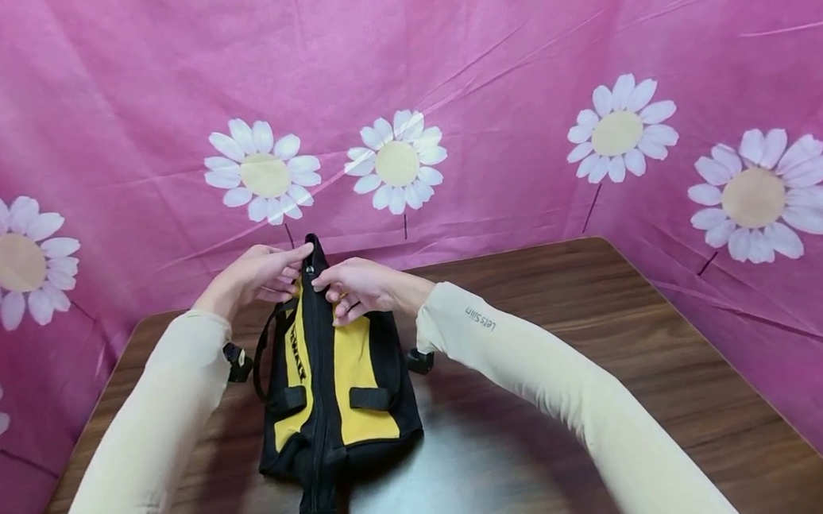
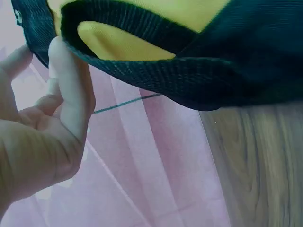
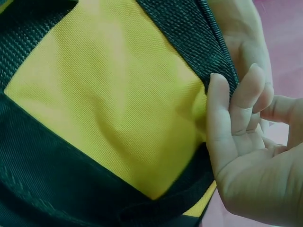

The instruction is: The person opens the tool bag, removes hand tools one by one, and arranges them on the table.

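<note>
A black and yellow tool bag (image 1: 354, 352) stands on the table, its black zipper strip (image 1: 321, 359) running lengthwise along the top. At the bag's far end, my left hand (image 1: 258, 274) pinches the raised tip of that strip between thumb and fingers. Just nearer, my right hand (image 1: 363, 287) grips the strip's right side close to a small shiny metal piece (image 1: 310, 270). In the left wrist view, a black strap loop (image 2: 137, 71) hangs beside the left fingers. The right wrist view has a yellow side panel (image 3: 118, 94) next to the right fingers. Whether a zipper pull is held is hidden.
A loose black strip end (image 1: 318, 510) hangs off the bag's near side. Under the bag is a brown wood-grain table (image 1: 551, 303). Behind it hangs a pink cloth (image 1: 502, 123) printed with white daisies. Dark wrist devices (image 1: 419, 361) sit near the bag's sides.
</note>
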`<state>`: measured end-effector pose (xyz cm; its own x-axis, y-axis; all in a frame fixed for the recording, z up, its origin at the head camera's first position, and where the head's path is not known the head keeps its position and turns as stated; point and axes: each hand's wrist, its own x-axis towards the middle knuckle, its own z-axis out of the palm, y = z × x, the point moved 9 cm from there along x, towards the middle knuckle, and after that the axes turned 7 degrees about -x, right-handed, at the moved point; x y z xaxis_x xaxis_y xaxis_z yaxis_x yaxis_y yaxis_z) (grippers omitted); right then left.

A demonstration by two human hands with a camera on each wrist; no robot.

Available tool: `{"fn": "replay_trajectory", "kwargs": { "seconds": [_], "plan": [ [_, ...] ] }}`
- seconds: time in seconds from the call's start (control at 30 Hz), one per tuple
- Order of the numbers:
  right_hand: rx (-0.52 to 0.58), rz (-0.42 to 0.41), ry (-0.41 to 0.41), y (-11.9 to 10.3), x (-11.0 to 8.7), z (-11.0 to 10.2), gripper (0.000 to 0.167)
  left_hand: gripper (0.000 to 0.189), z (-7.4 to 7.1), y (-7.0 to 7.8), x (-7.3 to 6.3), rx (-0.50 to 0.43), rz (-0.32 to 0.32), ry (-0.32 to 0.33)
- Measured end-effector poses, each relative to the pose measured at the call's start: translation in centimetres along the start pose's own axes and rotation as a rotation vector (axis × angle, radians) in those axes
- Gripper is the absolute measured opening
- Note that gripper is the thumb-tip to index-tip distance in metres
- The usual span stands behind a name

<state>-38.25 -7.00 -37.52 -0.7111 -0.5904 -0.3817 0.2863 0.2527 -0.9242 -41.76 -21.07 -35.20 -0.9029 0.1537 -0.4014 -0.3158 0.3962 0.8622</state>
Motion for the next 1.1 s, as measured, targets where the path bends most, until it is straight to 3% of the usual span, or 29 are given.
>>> {"fn": "replay_trajectory", "kwargs": {
  "seconds": [0.13,0.27,0.37,0.57,0.83,1.1],
  "plan": [
    [0.06,-0.013,0.012,0.2,0.1,0.3,0.019,0.055,0.1,0.4,-1.2,0.009,0.028,-0.006],
    [0.088,-0.014,0.025,0.3,-0.2,0.3,0.019,0.059,0.3,1.0,-1.8,-0.018,0.04,-0.017],
    [0.08,-0.016,0.036,0.4,-0.3,0.4,0.02,0.068,0.6,0.8,-2.2,-0.024,0.004,-0.032],
    [0.041,-0.024,0.041,0.6,-0.1,0.6,0.021,0.06,0.9,0.3,-2.7,0.027,-0.063,-0.044],
    [0.052,0.001,0.002,1.2,-0.2,1.3,0.017,0.041,1.7,0.7,-2.5,0.075,-0.024,-0.09],
    [-0.006,0.022,0.005,1.4,-2.2,2.2,0.017,0.032,2.1,1.0,-3.3,0.083,0.006,-0.114]
  ]
}}
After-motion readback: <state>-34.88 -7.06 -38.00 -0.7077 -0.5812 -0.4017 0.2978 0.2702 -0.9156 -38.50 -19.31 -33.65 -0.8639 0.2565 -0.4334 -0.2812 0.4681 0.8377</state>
